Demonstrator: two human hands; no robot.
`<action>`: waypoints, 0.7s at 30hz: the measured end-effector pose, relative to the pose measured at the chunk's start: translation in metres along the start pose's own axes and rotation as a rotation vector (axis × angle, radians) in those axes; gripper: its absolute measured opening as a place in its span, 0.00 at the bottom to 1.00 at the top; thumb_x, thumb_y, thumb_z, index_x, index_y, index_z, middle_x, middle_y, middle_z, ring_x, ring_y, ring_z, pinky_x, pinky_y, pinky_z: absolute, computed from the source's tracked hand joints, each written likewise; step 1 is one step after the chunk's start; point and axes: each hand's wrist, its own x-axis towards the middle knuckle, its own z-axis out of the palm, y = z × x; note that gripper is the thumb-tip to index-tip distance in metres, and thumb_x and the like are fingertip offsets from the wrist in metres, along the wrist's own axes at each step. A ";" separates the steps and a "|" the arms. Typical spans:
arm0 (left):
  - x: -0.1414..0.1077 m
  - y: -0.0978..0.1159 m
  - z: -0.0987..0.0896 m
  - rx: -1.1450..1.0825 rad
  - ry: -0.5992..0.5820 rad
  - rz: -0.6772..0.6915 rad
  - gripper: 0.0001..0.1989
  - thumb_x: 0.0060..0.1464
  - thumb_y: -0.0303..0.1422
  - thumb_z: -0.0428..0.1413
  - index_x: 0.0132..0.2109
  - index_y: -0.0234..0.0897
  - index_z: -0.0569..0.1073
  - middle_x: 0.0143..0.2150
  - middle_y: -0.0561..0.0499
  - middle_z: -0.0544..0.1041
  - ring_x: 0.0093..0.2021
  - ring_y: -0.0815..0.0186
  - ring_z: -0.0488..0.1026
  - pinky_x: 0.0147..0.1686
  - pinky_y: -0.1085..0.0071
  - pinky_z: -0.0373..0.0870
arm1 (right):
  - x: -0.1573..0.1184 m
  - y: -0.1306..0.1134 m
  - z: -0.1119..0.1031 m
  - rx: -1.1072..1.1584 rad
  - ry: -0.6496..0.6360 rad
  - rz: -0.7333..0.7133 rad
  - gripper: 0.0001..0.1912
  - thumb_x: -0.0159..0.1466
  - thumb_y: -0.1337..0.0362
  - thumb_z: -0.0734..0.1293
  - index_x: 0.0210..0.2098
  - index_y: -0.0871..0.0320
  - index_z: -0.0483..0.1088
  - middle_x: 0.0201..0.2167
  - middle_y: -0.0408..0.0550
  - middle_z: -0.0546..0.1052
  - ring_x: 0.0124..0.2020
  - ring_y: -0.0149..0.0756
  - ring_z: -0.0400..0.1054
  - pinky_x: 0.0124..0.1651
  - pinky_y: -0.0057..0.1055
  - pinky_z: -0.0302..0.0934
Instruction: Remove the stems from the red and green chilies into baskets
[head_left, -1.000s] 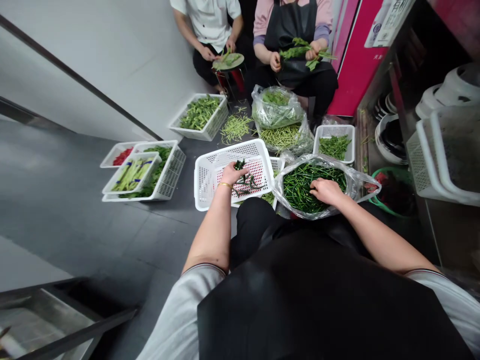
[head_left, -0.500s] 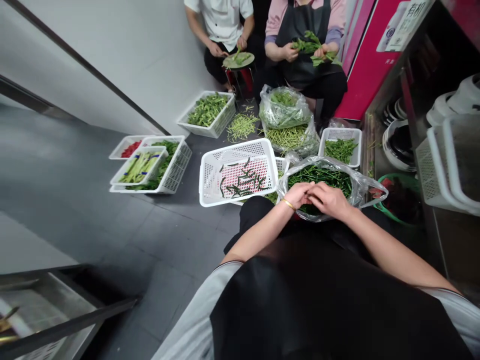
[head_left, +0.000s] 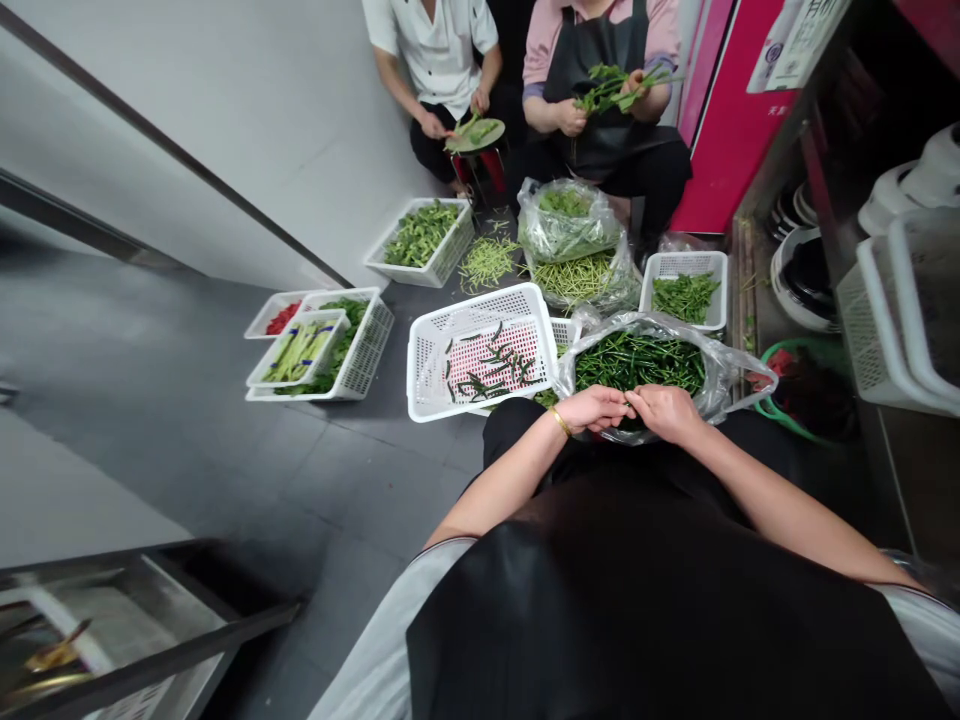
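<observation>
My left hand (head_left: 596,407), with a gold bangle at the wrist, meets my right hand (head_left: 667,412) fingertip to fingertip. Both are closed in a pinch on what looks like a green chili pepper, mostly hidden by the fingers. They are at the near edge of a clear plastic bag (head_left: 724,385) filled with thin dark green chili peppers (head_left: 637,360). Left of the bag, a white perforated basket (head_left: 420,375) holds several more of these peppers, scattered over its bottom.
Beyond stand bagged green stalks (head_left: 574,275) and a white basket of leafy greens (head_left: 465,250). Stacked white baskets (head_left: 367,350) are at the left. A green tub (head_left: 795,430) sits at the right. Two people (head_left: 442,60) handle greens; one has a round board (head_left: 480,135).
My hands have come slightly lower and further apart, now touching only at the fingertips. The view has shifted a little. The person in pink has moved the leafy stalks.
</observation>
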 end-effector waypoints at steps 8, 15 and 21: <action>0.015 -0.004 -0.007 -0.371 0.365 0.087 0.14 0.49 0.36 0.65 0.30 0.33 0.69 0.16 0.64 0.50 0.13 0.80 0.46 0.15 0.80 0.38 | 0.056 0.022 -0.013 -0.575 0.013 0.252 0.23 0.69 0.54 0.58 0.56 0.61 0.67 0.50 0.62 0.73 0.41 0.45 0.74 0.37 0.32 0.61; 0.025 0.006 -0.014 -0.193 0.487 0.291 0.07 0.54 0.33 0.61 0.37 0.31 0.75 0.27 0.50 0.74 0.27 0.72 0.71 0.26 0.78 0.63 | 0.061 0.030 -0.036 -0.355 0.177 0.153 0.13 0.67 0.61 0.58 0.39 0.60 0.71 0.40 0.57 0.77 0.38 0.44 0.73 0.39 0.34 0.62; 0.048 0.001 0.010 -0.088 0.332 0.326 0.11 0.53 0.35 0.61 0.30 0.32 0.71 0.25 0.52 0.74 0.25 0.72 0.70 0.28 0.76 0.65 | 0.027 0.018 -0.019 0.021 0.262 0.053 0.15 0.70 0.55 0.55 0.37 0.57 0.67 0.28 0.48 0.76 0.30 0.37 0.70 0.35 0.31 0.62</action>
